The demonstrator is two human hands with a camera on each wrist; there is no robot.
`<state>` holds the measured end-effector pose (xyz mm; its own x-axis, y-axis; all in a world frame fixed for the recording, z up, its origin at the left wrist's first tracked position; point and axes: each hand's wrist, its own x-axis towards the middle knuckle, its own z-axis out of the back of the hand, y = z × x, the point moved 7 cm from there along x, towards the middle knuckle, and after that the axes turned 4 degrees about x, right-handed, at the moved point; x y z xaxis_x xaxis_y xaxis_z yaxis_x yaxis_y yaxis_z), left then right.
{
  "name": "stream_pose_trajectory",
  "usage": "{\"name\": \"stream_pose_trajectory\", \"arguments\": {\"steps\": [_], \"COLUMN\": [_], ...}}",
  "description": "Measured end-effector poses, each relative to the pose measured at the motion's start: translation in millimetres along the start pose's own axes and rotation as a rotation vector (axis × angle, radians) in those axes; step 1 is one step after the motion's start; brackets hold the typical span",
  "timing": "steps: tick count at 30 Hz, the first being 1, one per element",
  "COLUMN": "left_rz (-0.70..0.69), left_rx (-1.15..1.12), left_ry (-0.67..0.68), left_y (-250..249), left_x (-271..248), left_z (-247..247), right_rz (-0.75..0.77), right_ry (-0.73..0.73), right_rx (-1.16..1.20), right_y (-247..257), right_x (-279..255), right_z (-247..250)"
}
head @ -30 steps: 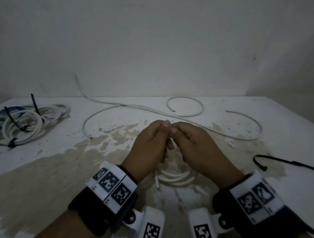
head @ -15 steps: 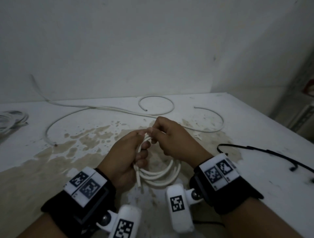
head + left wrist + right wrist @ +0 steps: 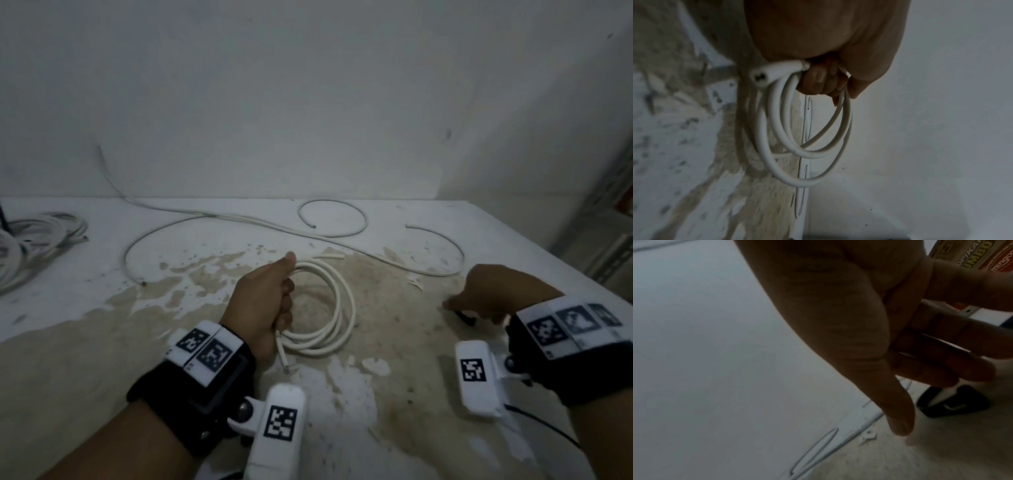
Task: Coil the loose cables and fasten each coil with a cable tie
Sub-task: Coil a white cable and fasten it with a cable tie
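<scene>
My left hand (image 3: 286, 291) grips a white cable coil (image 3: 337, 308) of a few loops at its left side, and one cut end sticks out below the fist. The left wrist view shows the fingers (image 3: 824, 81) curled round the loops (image 3: 777, 146), which hang above the stained table. My right hand (image 3: 459, 305) is off to the right, low over the table, with fingers extended and thumb (image 3: 900, 426) pointing down. The black cable tie (image 3: 465, 318) lies on the table just under those fingers. In the right wrist view the tie (image 3: 953, 404) lies beyond the fingers, not pinched.
Long loose white cables (image 3: 239, 219) curve across the back of the table, with a loop (image 3: 356, 222) and an arc (image 3: 448, 246). Tied coils (image 3: 34, 240) lie at the far left. The table's right edge (image 3: 555, 253) is close. A printed package (image 3: 982, 254) stands beyond it.
The right hand has left the coil and moved right, down to the black cable tie. The left hand now holds the coil alone.
</scene>
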<state>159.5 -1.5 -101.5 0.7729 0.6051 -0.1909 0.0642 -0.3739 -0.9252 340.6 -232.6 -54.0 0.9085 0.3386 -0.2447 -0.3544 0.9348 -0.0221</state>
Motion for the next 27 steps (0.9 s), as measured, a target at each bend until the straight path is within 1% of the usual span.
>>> {"name": "stream_pose_trajectory", "arguments": {"steps": [4,6,8,9,11,13,14,15,16,18,20,21,23,25,27], "left_rz": [-0.038,-0.055,-0.071,-0.078,-0.089,-0.088,-0.081,-0.072,-0.065,-0.053,-0.058,-0.065,-0.075,-0.082,-0.086], "left_rx": [-0.018,-0.028,-0.041,-0.048,-0.058,-0.067,-0.078,-0.092,-0.107,-0.134,-0.144,-0.146,-0.154,-0.151,-0.143], "left_ry": [-0.018,-0.039,-0.065,-0.08,-0.118,-0.155,-0.168,-0.177,-0.185,-0.194,-0.213,-0.223,-0.227,-0.203,-0.163], "left_y": [-7,-9,-10,-11,-11,-11,-10,-10,-10,-9,-9,-10,-10,-11,-12], "left_x": [0,1,3,4,6,10,12,13,15,16,18,20,22,23,23], "left_z": [5,9,14,16,21,25,27,28,30,32,38,40,44,44,41], "right_rz": [-0.009,0.026,0.095,0.154,0.36,0.593,0.694,0.779,0.861,0.997,1.066,1.077,1.059,1.022,0.99], "right_ry": [0.045,0.055,0.007,-0.049,-0.256,-0.476,-0.534,-0.534,-0.493,-0.333,-0.16,-0.1,-0.038,-0.041,-0.086], "right_rx": [-0.102,-0.217,-0.252,-0.234,-0.128,0.142,0.279,0.386,0.464,0.562,0.577,0.57,0.532,0.449,0.314], "right_y": [2,9,19,27,53,79,90,102,114,136,153,160,170,180,189], "right_x": [18,27,27,23,1,-30,-48,-63,-77,-99,-107,-108,-104,-99,-91], "right_z": [-15,-19,-14,-7,18,46,57,64,68,66,54,48,35,25,17]}}
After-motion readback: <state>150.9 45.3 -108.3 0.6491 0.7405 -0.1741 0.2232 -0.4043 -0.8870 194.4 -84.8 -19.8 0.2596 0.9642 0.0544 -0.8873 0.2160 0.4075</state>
